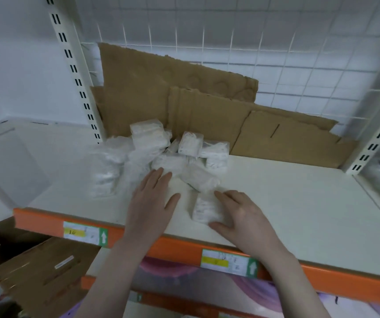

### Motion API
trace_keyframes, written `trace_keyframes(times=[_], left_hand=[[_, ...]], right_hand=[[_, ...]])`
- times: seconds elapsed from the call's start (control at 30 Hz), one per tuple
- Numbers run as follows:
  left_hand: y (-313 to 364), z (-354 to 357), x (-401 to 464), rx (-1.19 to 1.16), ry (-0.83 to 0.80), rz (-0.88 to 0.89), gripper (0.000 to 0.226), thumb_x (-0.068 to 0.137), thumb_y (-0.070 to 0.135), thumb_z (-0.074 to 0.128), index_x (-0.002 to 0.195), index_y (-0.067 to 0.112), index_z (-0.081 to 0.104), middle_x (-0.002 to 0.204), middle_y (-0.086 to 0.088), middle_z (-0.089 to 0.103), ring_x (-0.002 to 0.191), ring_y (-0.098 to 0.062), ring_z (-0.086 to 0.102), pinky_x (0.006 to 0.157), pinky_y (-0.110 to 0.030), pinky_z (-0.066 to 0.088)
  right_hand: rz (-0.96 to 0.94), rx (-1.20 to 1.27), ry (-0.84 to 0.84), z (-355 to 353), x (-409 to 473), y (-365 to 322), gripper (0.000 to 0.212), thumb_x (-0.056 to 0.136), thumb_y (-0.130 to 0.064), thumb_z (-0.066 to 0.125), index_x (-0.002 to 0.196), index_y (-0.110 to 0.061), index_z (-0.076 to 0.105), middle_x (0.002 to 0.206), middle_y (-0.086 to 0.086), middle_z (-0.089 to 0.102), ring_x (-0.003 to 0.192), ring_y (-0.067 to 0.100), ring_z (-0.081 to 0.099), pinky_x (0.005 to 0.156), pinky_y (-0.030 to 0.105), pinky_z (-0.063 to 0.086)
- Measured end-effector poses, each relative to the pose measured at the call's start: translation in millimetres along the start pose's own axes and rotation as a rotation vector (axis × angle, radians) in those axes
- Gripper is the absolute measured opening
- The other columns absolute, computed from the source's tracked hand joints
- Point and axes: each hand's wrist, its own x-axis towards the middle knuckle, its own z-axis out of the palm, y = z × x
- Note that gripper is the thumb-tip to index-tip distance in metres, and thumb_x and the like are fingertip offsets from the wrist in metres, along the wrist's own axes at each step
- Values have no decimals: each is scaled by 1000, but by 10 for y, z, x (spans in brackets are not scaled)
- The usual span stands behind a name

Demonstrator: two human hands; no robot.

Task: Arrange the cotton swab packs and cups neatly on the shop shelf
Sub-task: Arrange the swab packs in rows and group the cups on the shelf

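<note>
A loose heap of white cotton swab packs point(161, 150) in clear wrap lies on the white shelf point(287, 203), left of the middle. One single pack point(204, 208) lies apart near the front edge. My right hand point(241, 219) grips this pack, fingers over its top and thumb under its near side. My left hand point(152, 198) lies flat on the shelf with straight fingers, its fingertips touching the near edge of the heap. No cups are recognisable in the blur.
Torn cardboard sheets point(207, 104) lean against the wire grid back point(276, 42). Slotted uprights point(74, 70) flank the shelf. An orange front rail point(161, 246) carries price labels. An open cardboard box point(37, 271) sits below left.
</note>
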Motion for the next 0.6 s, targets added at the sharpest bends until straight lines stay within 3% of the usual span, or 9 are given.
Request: trace_keyframes(times=[0.1,0.2,0.33,0.47,0.6], left_hand=[[46,29,93,7,-55,54,55,93,32,53,143,16,36,153,-2,26,142,-18,19,113,-32,20],[135,74,184,14,-122,110,58,94,32,51,146,20,28,156,2,17,144,-14,11,112,-28,15],[276,181,305,20,-182,189,61,92,32,53,146,23,25,156,6,14,143,-12,10,111,-27,18],[413,280,377,27,-235,275,66,90,32,56,147,27,23,156,10,12,143,-9,11,109,-27,24],[519,335,458,81,-273,369,67,94,29,51,148,28,12,157,10,6,143,-9,5,113,-24,7]], right_hand=[[69,-17,-1,-73,-111,72,62,63,-42,67,113,-5,65,98,6,66,86,25,66,76,25,52],[153,-24,27,-137,-245,188,61,63,-41,67,113,-5,65,99,7,66,87,26,66,84,22,39],[251,-54,41,-223,-419,329,61,64,-44,66,113,-8,65,98,5,65,86,25,65,80,23,44],[330,-31,18,-349,-533,395,64,82,-40,65,136,-13,46,125,5,53,117,23,49,99,23,32],[380,-9,24,-382,-606,452,66,83,-45,60,139,-15,42,127,3,50,120,21,45,101,24,31]])
